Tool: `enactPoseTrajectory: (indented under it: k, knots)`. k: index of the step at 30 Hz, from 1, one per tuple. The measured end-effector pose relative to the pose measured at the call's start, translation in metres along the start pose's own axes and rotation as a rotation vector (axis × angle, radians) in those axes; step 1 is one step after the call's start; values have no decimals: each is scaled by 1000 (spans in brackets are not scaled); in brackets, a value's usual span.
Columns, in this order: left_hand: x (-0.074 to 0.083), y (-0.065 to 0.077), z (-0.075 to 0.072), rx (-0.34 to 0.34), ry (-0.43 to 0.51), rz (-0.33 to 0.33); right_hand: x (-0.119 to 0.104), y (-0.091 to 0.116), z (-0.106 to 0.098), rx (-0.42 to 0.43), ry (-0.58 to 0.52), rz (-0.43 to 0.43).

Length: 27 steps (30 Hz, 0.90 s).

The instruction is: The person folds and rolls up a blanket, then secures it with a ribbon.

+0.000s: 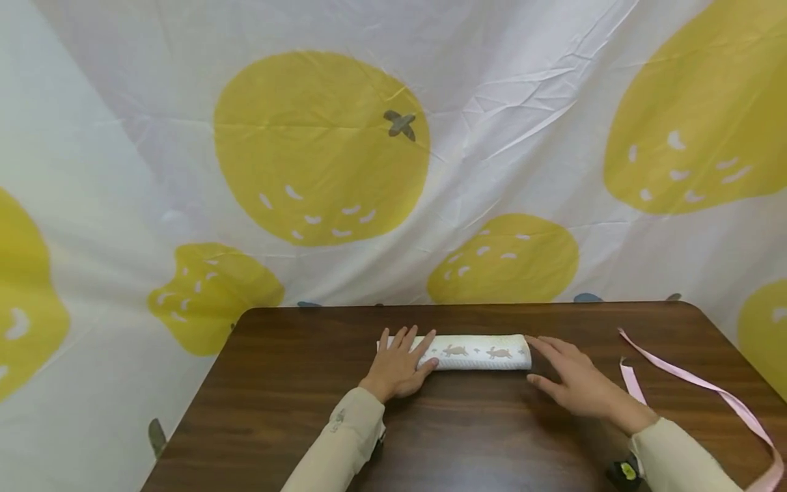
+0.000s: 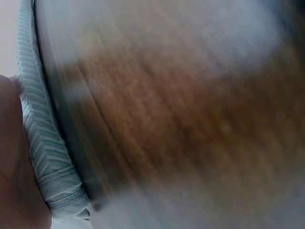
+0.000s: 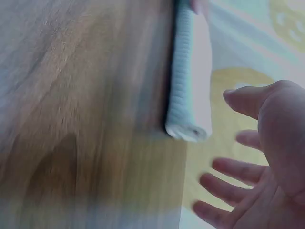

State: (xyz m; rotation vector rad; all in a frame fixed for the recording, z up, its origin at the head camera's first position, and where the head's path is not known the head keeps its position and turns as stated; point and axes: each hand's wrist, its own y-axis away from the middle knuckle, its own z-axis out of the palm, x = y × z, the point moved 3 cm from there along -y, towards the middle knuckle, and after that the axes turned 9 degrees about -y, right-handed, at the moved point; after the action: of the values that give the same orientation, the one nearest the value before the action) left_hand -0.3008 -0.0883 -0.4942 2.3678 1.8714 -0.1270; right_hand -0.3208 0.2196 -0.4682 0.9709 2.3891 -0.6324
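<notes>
A white rolled-up towel (image 1: 475,352) with grey-brown animal figures lies lengthwise across the table. My left hand (image 1: 399,365) rests on its left end, fingers spread and straight. In the left wrist view the towel's ribbed edge (image 2: 43,129) runs along the left side, beside part of that hand (image 2: 16,157). My right hand (image 1: 578,383) is by the towel's right end, fingers extended and apart. In the right wrist view a gap shows between this hand (image 3: 267,157) and the coiled end of the towel (image 3: 188,131); nothing is in its grasp.
A pink ribbon (image 1: 695,378) trails over the right side of the brown wooden table (image 1: 479,437), with a shorter pink end (image 1: 632,383) near my right wrist. Behind the table's far edge hangs a white cloth (image 1: 492,123) printed with yellow fruit.
</notes>
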Motion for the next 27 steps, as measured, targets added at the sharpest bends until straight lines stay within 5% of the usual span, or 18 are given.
enactPoseTrajectory:
  k: [9, 17, 23, 27]
  knots:
    - [0, 1, 1, 12, 16, 5, 37, 53, -51, -52, -254, 256]
    - [-1, 2, -2, 3, 24, 8, 87, 96, -68, -66, -430, 534]
    - [-1, 2, -2, 1, 13, 6, 105, 112, -59, -37, -358, 634]
    - [1, 2, -1, 1, 18, 5, 109, 115, -53, 28, -234, 618]
